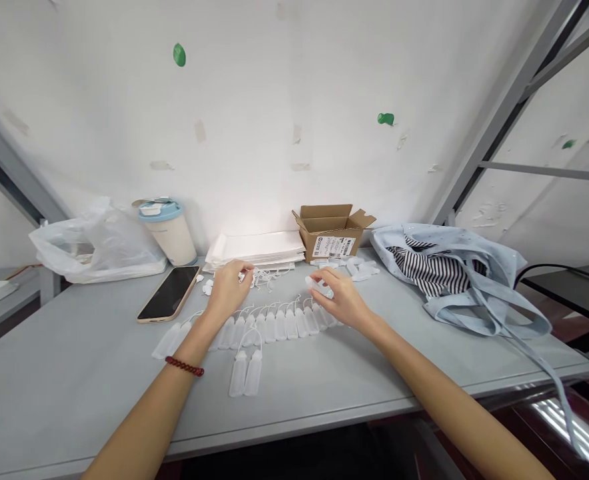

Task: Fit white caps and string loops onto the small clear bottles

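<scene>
Held piece: a small translucent piece [312, 284], right of centre in the frame, above the right end of the row.
Right hand: the right hand [344, 298] pinches that piece between thumb and fingers.
Left hand: the left hand [228, 288], left of centre, has thumb and forefinger curled to a narrow gap; whether anything thin is between them cannot be told.
Row: translucent tubes [280, 325] lie side by side across the middle of the frame, white cords at their tops, partly behind the left forearm.
Front pair: two corded tubes [253, 373] lie below the row, joined by a loop.
Progress: many tubes appear to be corded; loose pieces [363, 269] at centre right show no clear cords, and a tangle of white cords [265, 279] lies beside the left hand.
Behind: a paper stack [259, 247] and an open cardboard box [334, 248] limit reach at the back.
Sides: a phone [168, 295], cup [174, 241] and plastic bag [109, 243] stand left; a cloth bag [499, 259] bounds the right.
Room: the grey tabletop [349, 380] offers its widest approach lower right of the row; its front edge runs near the pair.
</scene>
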A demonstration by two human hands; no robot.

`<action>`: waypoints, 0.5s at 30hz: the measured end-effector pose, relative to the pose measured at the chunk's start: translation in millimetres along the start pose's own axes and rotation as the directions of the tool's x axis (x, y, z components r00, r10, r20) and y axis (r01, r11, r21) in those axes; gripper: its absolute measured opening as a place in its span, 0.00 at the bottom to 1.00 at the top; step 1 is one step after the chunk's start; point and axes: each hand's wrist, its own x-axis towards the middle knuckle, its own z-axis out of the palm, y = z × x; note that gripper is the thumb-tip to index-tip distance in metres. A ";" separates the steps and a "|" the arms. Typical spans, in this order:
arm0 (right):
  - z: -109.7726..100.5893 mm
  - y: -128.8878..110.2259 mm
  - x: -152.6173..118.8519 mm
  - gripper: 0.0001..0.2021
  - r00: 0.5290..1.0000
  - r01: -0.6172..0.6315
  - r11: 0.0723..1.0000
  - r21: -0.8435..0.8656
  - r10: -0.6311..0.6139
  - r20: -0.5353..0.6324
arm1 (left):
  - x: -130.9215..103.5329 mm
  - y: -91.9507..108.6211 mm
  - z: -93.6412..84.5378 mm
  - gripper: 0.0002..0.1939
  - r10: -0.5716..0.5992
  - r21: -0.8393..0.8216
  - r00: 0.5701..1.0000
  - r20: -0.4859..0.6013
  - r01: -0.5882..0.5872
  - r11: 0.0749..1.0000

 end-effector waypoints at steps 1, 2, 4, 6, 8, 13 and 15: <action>0.3 -0.2 -0.4 0.06 1.000 -0.011 1.000 -0.001 0.011 0.005 | -0.2 1.4 -0.9 0.13 -0.033 -0.001 0.999 -0.011 0.033 0.999; 0.5 -0.3 -0.7 0.06 1.000 -0.023 1.000 -0.001 0.023 0.011 | -0.4 2.5 -1.8 0.12 -0.063 0.010 0.998 -0.004 0.063 0.998; 0.7 -0.5 -1.4 0.07 0.999 -0.036 0.999 0.000 0.036 0.023 | -0.7 4.4 -3.3 0.10 -0.112 0.047 0.993 0.046 0.110 0.993; 0.9 -0.6 -1.8 0.07 0.999 -0.034 0.999 0.000 0.034 0.031 | -0.8 6.6 -4.8 0.09 -0.159 0.035 0.983 0.090 0.156 0.987; 1.1 -1.2 -2.0 0.08 0.999 -0.022 1.000 0.005 0.021 0.030 | -1.3 10.4 -6.1 0.09 -0.191 -0.077 0.977 0.100 0.199 0.977; 1.7 -6.8 -1.6 0.09 1.000 -0.009 0.995 0.099 0.006 0.029 | -7.6 28.8 -5.6 0.10 -0.050 -0.346 0.994 0.101 0.083 0.935; 1.8 -10.2 -1.6 0.10 0.998 -0.031 0.988 0.153 0.024 0.050 | -11.9 37.2 -3.9 0.08 0.041 -0.346 0.994 0.098 -0.004 0.938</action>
